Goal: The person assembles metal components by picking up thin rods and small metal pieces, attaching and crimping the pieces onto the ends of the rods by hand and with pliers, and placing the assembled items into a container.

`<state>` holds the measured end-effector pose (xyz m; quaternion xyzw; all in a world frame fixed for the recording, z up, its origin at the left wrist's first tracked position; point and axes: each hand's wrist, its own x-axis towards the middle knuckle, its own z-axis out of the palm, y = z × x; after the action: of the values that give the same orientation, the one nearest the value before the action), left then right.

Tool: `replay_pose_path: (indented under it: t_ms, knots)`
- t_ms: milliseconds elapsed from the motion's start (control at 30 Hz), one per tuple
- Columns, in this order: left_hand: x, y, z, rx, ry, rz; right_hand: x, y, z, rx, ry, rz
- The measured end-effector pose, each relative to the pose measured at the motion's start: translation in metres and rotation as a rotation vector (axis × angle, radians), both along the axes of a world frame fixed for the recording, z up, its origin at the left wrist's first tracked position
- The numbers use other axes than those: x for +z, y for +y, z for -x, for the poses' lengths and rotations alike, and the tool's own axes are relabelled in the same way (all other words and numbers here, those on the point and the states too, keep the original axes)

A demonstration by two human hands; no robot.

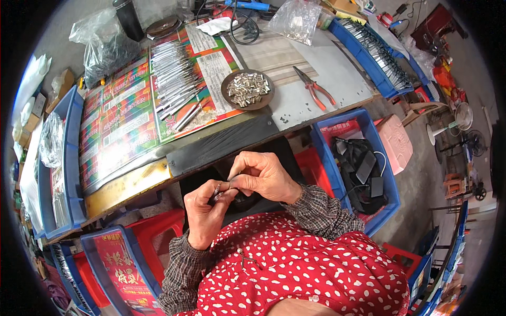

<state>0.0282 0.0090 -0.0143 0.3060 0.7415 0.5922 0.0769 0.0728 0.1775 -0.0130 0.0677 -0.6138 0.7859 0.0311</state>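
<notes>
My left hand [207,213] and my right hand [266,176] meet in front of the table's near edge, fingertips close together. Between the left thumb and fingers a small shiny metal piece [216,191] shows; its far part is hidden. The right thumb and forefinger are pinched right beside it, and what they hold is covered. Beyond my hands, a round brown dish [269,99] holds many short metal sleeves [246,88]. Left of it lies a spread of thin metal rods [174,76], with a few thicker tubes [188,117] at their near end.
Red-handled pliers [314,88] lie right of the dish. A blue tray of rods [377,55] stands at the far right. Below the table, a blue crate [391,203] holds a black bag and devices. Another blue tray [75,158] lines the left edge, near clear plastic bags [103,45].
</notes>
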Motion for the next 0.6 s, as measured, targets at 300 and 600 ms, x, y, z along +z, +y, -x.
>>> replay_pose_path:
  t_ms: [300,600]
  knots:
    - [0.003,0.007,-0.006,0.139,0.339,0.079,-0.002,-0.015,0.002,-0.252,0.102,-0.181]
    - [0.003,0.004,-0.004,0.086,0.245,0.067,-0.001,-0.007,-0.002,-0.104,0.05,-0.09]
